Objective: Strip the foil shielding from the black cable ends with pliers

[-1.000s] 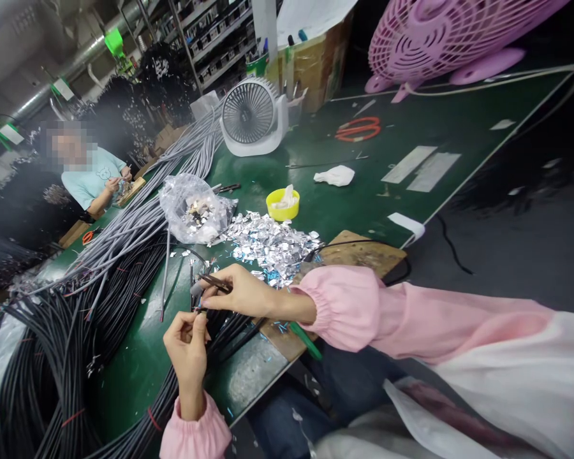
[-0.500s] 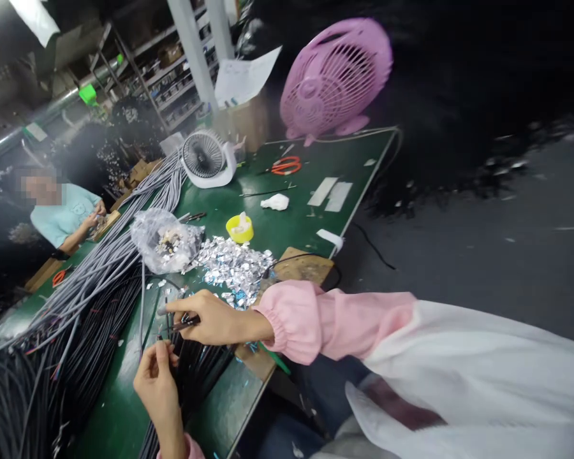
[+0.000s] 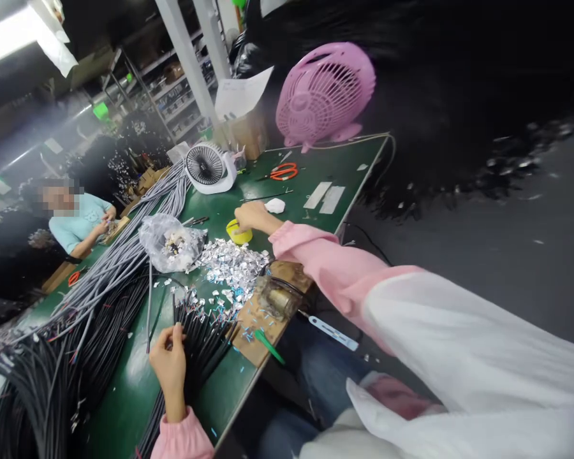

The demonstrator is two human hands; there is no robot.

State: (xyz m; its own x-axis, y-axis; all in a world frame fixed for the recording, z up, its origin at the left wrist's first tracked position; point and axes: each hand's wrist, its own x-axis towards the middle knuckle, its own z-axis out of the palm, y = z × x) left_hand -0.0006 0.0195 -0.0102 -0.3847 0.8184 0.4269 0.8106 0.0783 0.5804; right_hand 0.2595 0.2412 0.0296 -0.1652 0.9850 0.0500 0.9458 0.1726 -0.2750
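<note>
While the right hand [image 3: 256, 217] is at the yellow dish [image 3: 239, 238] across the tabletop [image 3: 228, 386], its openness and hold hidden, the left hand [image 3: 169, 362] pinches closed by near black cables [image 3: 205, 341], hold unclear; light, steady handling suits.

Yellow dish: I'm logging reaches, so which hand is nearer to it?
Right. The right hand is at the yellow dish, over its rim; the left hand is well away, lower left in the picture, beside black cables.

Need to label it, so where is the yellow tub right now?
The yellow tub sits on the green table, just left of centre in the head view, beyond the silver scraps, with the right hand at it.
</note>
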